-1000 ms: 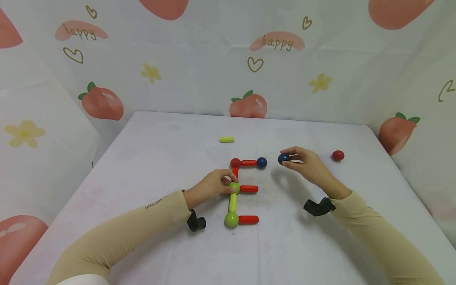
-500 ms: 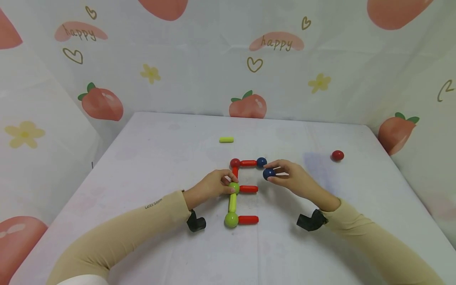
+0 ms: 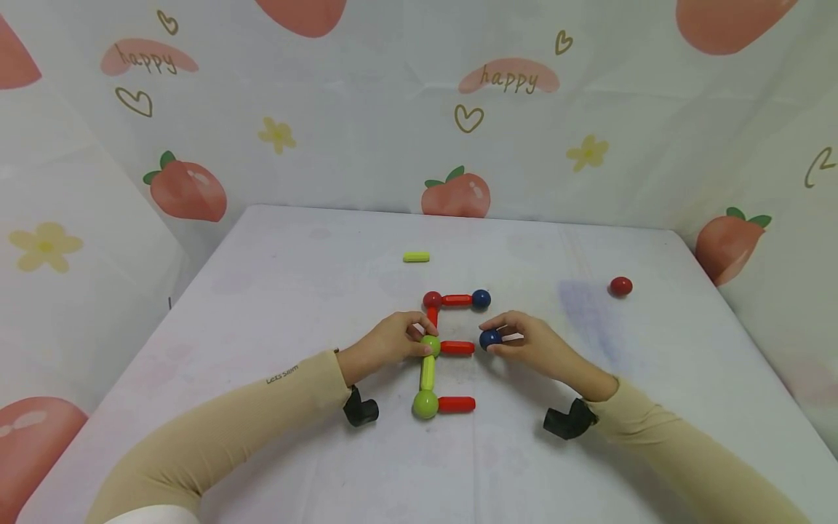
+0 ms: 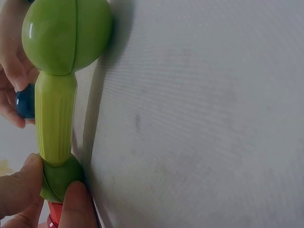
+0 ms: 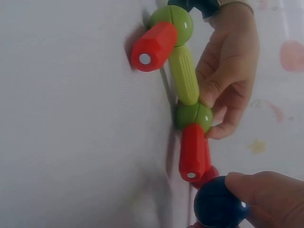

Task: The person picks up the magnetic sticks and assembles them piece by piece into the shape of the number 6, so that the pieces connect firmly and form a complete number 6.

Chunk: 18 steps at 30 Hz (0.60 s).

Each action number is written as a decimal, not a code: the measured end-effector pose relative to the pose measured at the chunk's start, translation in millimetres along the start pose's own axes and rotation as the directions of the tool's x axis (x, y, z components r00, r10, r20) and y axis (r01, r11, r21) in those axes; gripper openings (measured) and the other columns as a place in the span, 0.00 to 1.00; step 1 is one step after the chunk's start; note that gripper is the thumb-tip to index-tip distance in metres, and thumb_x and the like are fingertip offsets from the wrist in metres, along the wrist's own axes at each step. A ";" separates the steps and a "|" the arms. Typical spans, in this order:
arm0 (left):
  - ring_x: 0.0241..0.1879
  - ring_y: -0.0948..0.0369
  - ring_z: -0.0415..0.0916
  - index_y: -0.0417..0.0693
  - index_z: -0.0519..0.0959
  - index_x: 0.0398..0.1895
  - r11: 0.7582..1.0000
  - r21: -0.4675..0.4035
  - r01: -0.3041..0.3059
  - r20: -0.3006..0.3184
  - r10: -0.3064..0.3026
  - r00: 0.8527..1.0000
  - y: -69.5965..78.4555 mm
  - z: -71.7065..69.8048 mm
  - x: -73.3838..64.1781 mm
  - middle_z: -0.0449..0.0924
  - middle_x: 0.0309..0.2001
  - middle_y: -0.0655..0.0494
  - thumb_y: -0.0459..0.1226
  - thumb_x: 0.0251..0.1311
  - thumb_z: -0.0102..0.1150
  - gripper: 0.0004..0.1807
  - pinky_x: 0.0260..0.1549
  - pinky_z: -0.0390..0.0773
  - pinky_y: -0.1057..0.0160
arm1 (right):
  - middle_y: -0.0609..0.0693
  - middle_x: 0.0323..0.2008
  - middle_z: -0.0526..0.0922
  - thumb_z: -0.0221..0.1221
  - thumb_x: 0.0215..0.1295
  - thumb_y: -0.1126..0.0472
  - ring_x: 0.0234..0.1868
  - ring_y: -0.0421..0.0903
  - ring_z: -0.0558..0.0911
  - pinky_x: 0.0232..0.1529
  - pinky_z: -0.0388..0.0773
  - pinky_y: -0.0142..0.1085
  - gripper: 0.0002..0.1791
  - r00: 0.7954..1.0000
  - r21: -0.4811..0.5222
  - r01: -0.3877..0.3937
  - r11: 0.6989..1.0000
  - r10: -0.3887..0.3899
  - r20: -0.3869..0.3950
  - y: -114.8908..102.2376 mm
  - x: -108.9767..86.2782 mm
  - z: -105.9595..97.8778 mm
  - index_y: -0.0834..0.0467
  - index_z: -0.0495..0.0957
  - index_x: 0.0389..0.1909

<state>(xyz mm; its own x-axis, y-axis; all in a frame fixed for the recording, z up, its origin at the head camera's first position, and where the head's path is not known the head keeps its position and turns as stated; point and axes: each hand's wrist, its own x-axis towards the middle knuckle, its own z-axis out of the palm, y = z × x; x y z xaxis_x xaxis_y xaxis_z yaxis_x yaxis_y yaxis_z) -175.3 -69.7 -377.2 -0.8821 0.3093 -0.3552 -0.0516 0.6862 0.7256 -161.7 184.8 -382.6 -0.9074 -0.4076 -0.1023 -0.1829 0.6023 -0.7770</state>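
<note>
In the head view, an E-shaped chain of magnetic rods and balls lies on the table. My left hand pinches its middle green ball between thumb and fingers. From that ball a red rod points right, its bare end showing a silver magnet in the right wrist view. My right hand pinches a blue ball just off this rod's end. A yellow-green rod links the middle ball to the lower green ball, which bears another red rod.
Along the chain's top, a red ball joins a red rod ending in a second blue ball. One loose yellow rod lies farther back. A loose red ball sits at the right, before the fruit-print backdrop.
The blue ball in my right hand has come left and nearer, from right of the top blue ball to beside the middle red rod's end. My left hand has stayed on the green ball.
</note>
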 end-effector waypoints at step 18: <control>0.39 0.60 0.73 0.56 0.78 0.40 1.000 0.008 0.002 0.001 -0.003 1.000 1.2 -0.4 -0.2 0.78 0.39 0.53 0.35 0.52 0.66 0.12 0.29 0.73 0.69 | 0.55 0.49 0.80 0.63 0.57 0.63 0.52 0.53 0.79 0.52 0.78 0.43 0.18 0.997 0.047 0.042 0.998 -0.045 0.056 2.8 2.1 10.1 0.59 0.76 0.50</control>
<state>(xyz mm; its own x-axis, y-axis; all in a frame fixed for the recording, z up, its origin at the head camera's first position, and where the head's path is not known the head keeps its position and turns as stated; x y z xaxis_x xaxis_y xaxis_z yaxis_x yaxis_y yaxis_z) -175.3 -69.2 -376.0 -0.8817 0.3080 -0.3574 -0.0500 0.6923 0.7199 -160.3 178.7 -391.2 -0.8756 -0.4720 -0.1023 -0.2031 0.5520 -0.8087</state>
